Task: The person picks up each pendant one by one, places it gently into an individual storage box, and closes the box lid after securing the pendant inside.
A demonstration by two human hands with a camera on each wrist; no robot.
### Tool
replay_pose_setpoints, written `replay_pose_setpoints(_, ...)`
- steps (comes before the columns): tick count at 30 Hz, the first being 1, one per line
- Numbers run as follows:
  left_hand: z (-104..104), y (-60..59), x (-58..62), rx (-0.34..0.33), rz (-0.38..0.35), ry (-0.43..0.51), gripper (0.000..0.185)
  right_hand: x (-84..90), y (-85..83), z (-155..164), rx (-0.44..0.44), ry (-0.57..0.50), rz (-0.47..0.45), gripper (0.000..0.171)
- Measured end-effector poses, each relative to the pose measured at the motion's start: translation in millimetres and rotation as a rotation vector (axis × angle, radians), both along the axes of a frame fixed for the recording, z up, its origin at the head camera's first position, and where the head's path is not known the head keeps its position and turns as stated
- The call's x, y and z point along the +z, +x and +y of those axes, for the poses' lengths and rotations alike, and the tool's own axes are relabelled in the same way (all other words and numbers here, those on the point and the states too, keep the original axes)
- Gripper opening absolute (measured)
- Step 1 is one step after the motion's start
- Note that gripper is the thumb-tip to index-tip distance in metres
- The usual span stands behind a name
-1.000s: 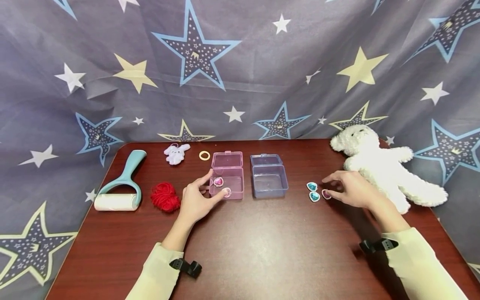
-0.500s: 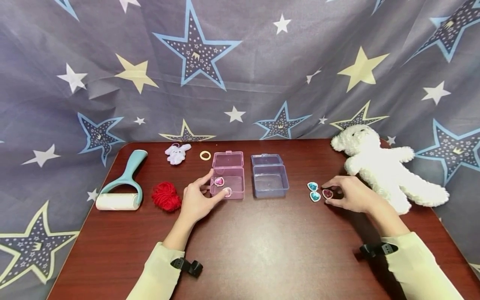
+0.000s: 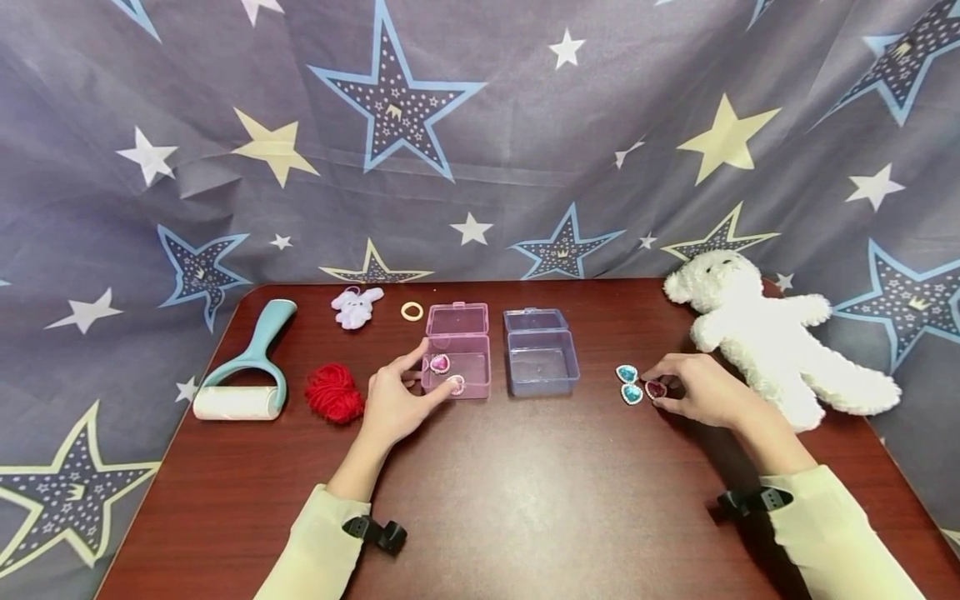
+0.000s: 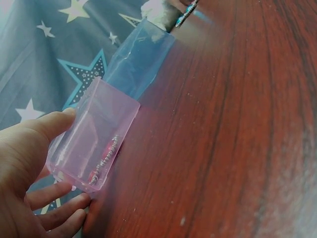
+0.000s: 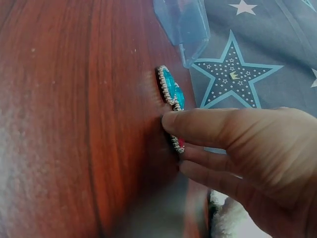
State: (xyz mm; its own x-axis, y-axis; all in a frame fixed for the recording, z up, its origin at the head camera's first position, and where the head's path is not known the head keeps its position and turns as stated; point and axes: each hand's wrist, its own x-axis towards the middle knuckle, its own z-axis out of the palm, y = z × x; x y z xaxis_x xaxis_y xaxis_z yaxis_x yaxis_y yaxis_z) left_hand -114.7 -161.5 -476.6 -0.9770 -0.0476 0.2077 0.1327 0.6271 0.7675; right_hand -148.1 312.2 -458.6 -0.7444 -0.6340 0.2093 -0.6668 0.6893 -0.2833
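My left hand [image 3: 395, 406] grips the left end of an open pink plastic box [image 3: 481, 385], thumb along the front and fingers at the side. Inside that box lie two pink heart gems [image 3: 439, 363] with beaded silver rims. Over at the right, my right hand [image 3: 701, 389] pinches a dark pink heart gem [image 3: 656, 389] between thumb and fingers, low at the tabletop. In the right wrist view the thumb [image 5: 198, 126] covers part of this gem [image 5: 179, 144]. Right beside it lie two blue heart gems [image 3: 631, 393], one behind the other.
An open blue plastic box [image 3: 542, 385] stands right of the pink one. A red yarn ball [image 3: 333, 393], lint roller [image 3: 238, 402], small plush charm [image 3: 354, 308] and cream ring [image 3: 412, 312] are at the left. A white teddy bear [image 3: 765, 329] lies behind my right hand.
My right hand's thumb and fingers have closed in around the dark pink gem, which shifted slightly. My left hand stays on the pink box.
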Motion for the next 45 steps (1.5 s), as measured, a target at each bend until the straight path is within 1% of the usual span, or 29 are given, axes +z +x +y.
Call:
replay_pose_setpoints(6, -8, 3.5, 3.4, 0.019, -0.003, -0.003, 0.082, -0.9, -7.6, -10, 0.015, 0.009, -0.014, 0.028)
replay_pose_setpoints(10, -10, 3.9, 2.1, 0.030, 0.001, -0.010, 0.082, -0.9, -9.1, -12, 0.011, 0.019, -0.012, 0.027)
replay_pose_setpoints(13, -5, 3.0, 1.0, 0.023, -0.004, 0.004, 0.082, -0.8, -5.6, -8, 0.008, 0.022, 0.002, 0.027)
replay_pose_setpoints(17, 8, 0.4, -0.7, 0.000, -0.023, 0.024, 0.082, -0.7, 4.9, 6, -0.001, 0.025, 0.037, 0.029)
replay_pose_setpoints(20, 15, -0.8, -1.0, -0.012, -0.037, 0.021, 0.082, -1.7, 11.9, 14, -0.014, 0.024, 0.048, 0.030)
replay_pose_setpoints(23, 15, 0.9, 0.0, -0.007, -0.047, 0.012, 0.082, -3.6, 13.6, 14, -0.010, -0.003, 0.057, 0.031)
replay_pose_setpoints(26, 9, 3.5, 1.1, 0.012, -0.053, 0.000, 0.082, -3.1, 8.4, 7, 0.003, -0.047, 0.106, 0.032)
replay_pose_setpoints(29, 1, 5.0, 3.0, 0.031, -0.043, -0.004, 0.082, 4.2, -2.3, -6, 0.007, -0.082, 0.174, 0.034)
replay_pose_setpoints(31, -3, 4.8, 4.3, 0.038, -0.035, -0.004, 0.082, 12.6, -8.2, -13, -0.003, -0.099, 0.193, 0.035)
replay_pose_setpoints(37, -5, 4.4, 4.4, 0.049, -0.041, -0.007, 0.082, 35.5, -16.6, -35, 0.001, -0.150, 0.181, 0.034)
replay_pose_setpoints(41, -5, 5.3, 0.8, 0.050, -0.042, -0.017, 0.082, 46.1, -20.9, -53, 0.018, -0.176, 0.179, 0.031)
replay_pose_setpoints(45, -3, 4.2, -1.2, 0.041, -0.031, -0.017, 0.081, 54.5, -26.5, -71, 0.032, -0.202, 0.199, 0.028)
